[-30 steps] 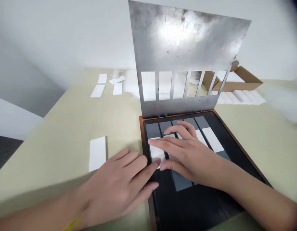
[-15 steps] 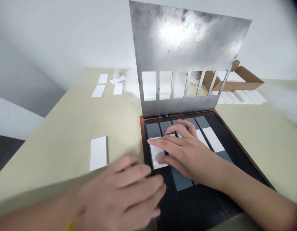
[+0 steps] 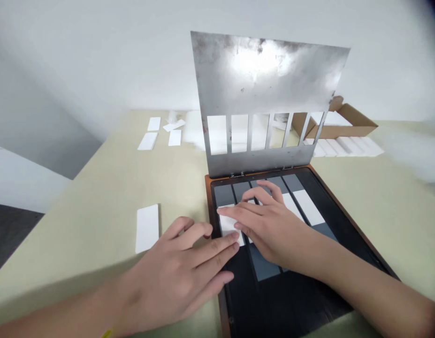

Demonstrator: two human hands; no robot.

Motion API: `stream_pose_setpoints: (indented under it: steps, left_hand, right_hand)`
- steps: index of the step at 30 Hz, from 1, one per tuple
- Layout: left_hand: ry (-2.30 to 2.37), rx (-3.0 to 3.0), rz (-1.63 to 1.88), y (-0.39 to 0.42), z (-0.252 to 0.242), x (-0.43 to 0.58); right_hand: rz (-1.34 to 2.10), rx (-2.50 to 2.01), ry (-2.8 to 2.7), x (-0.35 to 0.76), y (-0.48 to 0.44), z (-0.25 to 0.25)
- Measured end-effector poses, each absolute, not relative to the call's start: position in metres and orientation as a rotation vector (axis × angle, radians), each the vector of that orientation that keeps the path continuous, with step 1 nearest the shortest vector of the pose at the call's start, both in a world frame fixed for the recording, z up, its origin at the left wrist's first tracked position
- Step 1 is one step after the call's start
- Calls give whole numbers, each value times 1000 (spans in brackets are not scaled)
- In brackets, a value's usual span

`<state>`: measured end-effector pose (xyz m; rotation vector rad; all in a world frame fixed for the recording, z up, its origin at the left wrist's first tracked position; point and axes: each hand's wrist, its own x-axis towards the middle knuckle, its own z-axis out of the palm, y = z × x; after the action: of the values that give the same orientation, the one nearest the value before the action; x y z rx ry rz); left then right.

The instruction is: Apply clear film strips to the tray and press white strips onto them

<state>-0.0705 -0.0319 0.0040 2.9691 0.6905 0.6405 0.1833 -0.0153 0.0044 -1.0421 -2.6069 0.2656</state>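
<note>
A flat black tray [image 3: 291, 310] with grey strips lies in front of me, and white cards sit across it in a row. My right hand [image 3: 264, 220] spreads over the row, its forefinger on the leftmost white card [image 3: 228, 226] and its thumb near that card's right side. From the left, my left hand [image 3: 192, 267] reaches over the tray's edge. Its outstretched fingertips touch the lower part of the same card. Part of the row is hidden under my right hand. Toward the right end, another white card [image 3: 309, 207] shows uncovered.
A hinged metal plate [image 3: 266, 89] with rectangular slots stands upright behind the tray. A stack of white cards [image 3: 147, 228] lies on the table to the left, with smaller stacks farther back. An open cardboard box [image 3: 358, 117] stands at the back right beside a row of white cards [image 3: 347, 146].
My left hand has come to rest with its fingers stretched onto the leftmost card. My right hand has stayed almost in place. The view has shifted slightly.
</note>
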Motion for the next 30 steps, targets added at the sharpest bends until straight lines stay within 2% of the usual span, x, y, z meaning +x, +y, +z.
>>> stream_pose_setpoints:
  steps: [5,12,15,18,30]
  left_hand:
    - [792,2969,634,-32,2,-70]
    - [821,2979,732,-30,0,-73]
    - [642,2981,825,-32,4,-74]
    - [458,3027,771,-34,6,-73]
    - [811,3033,628,-38,2,-70]
  right_hand:
    - [400,-998,-2603,188,-16,11]
    - [296,-998,-2582,184,-10,2]
    - [269,-984,-2606,181,-6,1]
    - [276,-957,-2644,179,0,4]
    - [308,-854,-2603,176,12,-2]
